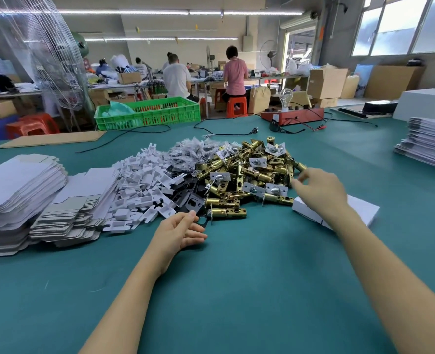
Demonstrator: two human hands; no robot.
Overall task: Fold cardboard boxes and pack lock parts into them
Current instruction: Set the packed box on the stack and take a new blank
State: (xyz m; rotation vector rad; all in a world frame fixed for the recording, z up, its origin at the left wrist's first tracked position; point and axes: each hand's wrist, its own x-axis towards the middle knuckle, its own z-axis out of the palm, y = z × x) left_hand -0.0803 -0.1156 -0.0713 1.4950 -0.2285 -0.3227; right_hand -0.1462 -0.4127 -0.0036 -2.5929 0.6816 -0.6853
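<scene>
Hands reach across a teal-green felt worktable [236, 290] toward heaps of lock hardware, seen from a camera on the person's head. At the centre lies a tangled pile of brass-coloured metal latch bolts with silver faceplates [252, 172]; these look heavy, rigid and smooth, likely to slide and snag on one another, so one is probably best gripped around its cylindrical barrel. Touching that pile on its left are flat black metal strike plates [185, 192], thin and stiff, likely needing an edge lifted before they can be picked up. Further left is a heap of small white die-cut card inserts [142, 185], light and easily bent, and behind the heaps lie small clear plastic bags of screws [193, 149]. Two stacks of flat unfolded grey-white cardboard box blanks [27, 200] sit at the far left, light and springy, best taken by a long edge. The left hand [179, 232] rests on the table with fingers relaxed and loosely spread, its fingertips touching the nearest edge of the strike plates, holding nothing. The right hand [318, 190] hovers over the right side of the latch pile with fingers slightly curled and blurred; whether it grips anything cannot be told. Beneath its forearm lies a closed white cardboard box [359, 210].
</scene>
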